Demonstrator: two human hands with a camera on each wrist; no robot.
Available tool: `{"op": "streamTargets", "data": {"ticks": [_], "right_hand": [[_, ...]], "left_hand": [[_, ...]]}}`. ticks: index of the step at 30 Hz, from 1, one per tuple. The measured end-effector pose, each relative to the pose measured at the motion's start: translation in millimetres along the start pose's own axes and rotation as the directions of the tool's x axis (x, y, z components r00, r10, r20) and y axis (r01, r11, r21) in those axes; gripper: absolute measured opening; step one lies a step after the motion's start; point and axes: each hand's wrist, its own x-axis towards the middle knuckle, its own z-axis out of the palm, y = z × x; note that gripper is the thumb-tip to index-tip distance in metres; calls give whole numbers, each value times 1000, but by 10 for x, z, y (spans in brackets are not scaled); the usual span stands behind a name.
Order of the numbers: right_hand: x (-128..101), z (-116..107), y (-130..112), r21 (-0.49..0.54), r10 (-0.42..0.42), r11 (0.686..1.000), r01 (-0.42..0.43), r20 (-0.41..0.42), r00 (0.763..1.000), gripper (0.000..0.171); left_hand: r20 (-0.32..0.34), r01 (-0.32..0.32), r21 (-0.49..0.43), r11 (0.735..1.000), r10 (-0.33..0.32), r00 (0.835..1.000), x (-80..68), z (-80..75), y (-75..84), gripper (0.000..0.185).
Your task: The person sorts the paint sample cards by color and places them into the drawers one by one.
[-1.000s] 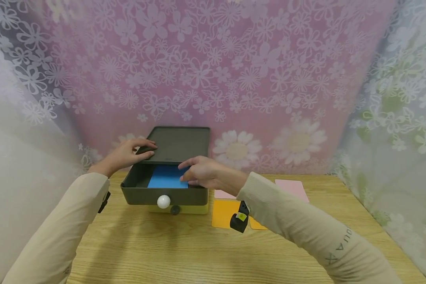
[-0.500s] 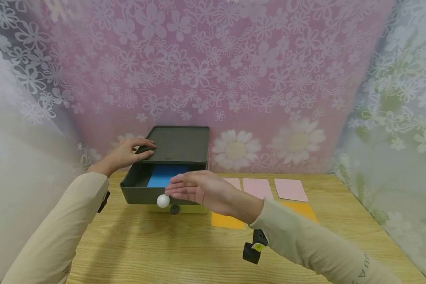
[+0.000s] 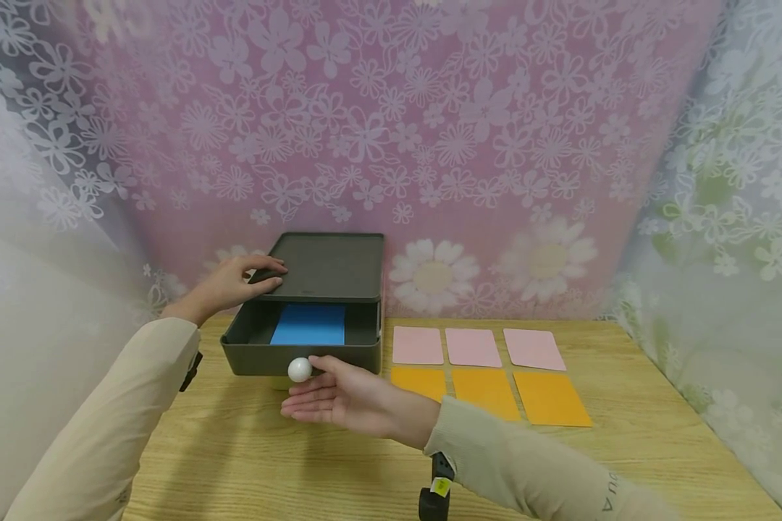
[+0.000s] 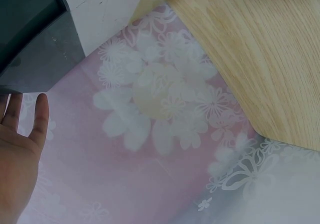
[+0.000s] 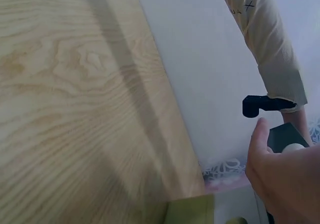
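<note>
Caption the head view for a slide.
Right hand open beside the white knob of an open drawer holding a blue card.

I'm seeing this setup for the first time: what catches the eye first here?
The dark grey drawer box at the back of the wooden table stands out, its top drawer pulled open with a blue card lying inside. The left hand rests on the box top, and the right hand is open at the drawer's white knob. To the right lie three pink cards above three orange cards.
</note>
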Motion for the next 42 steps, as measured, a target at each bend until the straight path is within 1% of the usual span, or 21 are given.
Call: {"op": "streamTargets", "data": {"ticks": [3,6,11,15,19,26,30,35,39,42], "right_hand": [[61,28,43,77,-6,997,6,-6,1000,59],[96,69,76,147,-26,989,29,-23,999,57],[118,114,92,206,-52,976,63,-61,997,54],[136,106,72,199,-40,979,52,-63,997,55],[198,65,22,174,-31,984,40,-54,998,52],[412,-77,-134,166,-45,985,55,-64,997,55],[534,-176,-232,164,-59,984,73,-88,994,55],[628,-271,-324,171,-53,983,73,-115,992,55],[651,-313,-343,175,-46,983,64,-102,994,57],[635,-336,-313,163,-54,984,65,-73,996,59]], "left_hand": [[-2,0,-10,1000,0,1000,-3,1,3,35],[-3,3,-14,1000,-3,1000,-2,1,6,36],[-1,10,-10,1000,-10,1000,2,3,-2,36],[-1,7,-8,1000,-7,1000,1,3,-15,36],[2,11,-10,1000,-11,1000,1,3,-15,37],[7,23,-17,1000,-23,1000,-5,-4,10,37],[5,34,-22,999,-34,999,-13,-7,25,36],[1,38,-21,999,-38,999,-10,-3,37,36],[5,44,-27,999,-44,999,4,1,17,37],[6,46,-28,999,-46,999,12,5,12,37]]}}
